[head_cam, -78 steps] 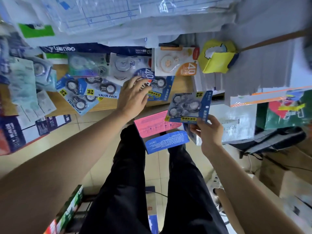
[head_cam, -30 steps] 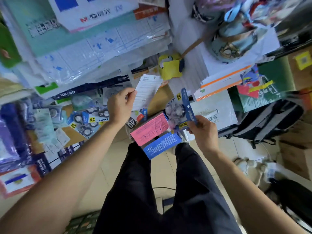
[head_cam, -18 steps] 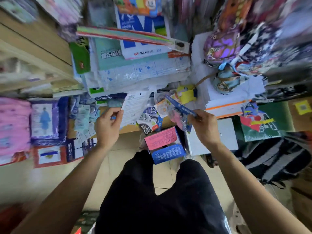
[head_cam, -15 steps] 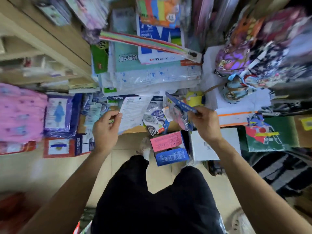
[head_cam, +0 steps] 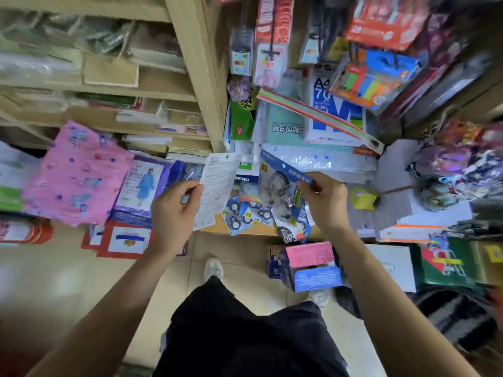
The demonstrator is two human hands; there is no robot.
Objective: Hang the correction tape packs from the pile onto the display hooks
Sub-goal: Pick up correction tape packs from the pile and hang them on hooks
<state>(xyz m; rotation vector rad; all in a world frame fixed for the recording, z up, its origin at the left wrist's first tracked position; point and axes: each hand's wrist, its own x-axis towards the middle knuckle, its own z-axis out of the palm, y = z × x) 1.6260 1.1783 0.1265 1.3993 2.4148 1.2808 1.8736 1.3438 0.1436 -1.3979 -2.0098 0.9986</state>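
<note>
My left hand (head_cam: 174,213) pinches a correction tape pack (head_cam: 217,186) by its edge, its white printed back turned toward me. My right hand (head_cam: 325,202) grips a blue-carded pack (head_cam: 280,183) holding several tape rollers, tilted up. Between and below the two hands lies the pile of blue packs (head_cam: 250,213) on a wooden ledge (head_cam: 255,231). Packaged goods hang from display hooks (head_cam: 272,47) high on the wall ahead; the hooks themselves are blurred.
A wooden shelf unit (head_cam: 196,63) with stacked paper stands at the left. A pink package (head_cam: 79,172) and a purple raincoat pack (head_cam: 144,183) lean below it. An open pink-and-blue box (head_cam: 313,265) sits on the floor by my feet. Paper reams and bags crowd the right.
My view has tilted upward, bringing the shelf and hanging goods into sight. My left hand took a pack from the pile. Both hands have lifted their packs higher.
</note>
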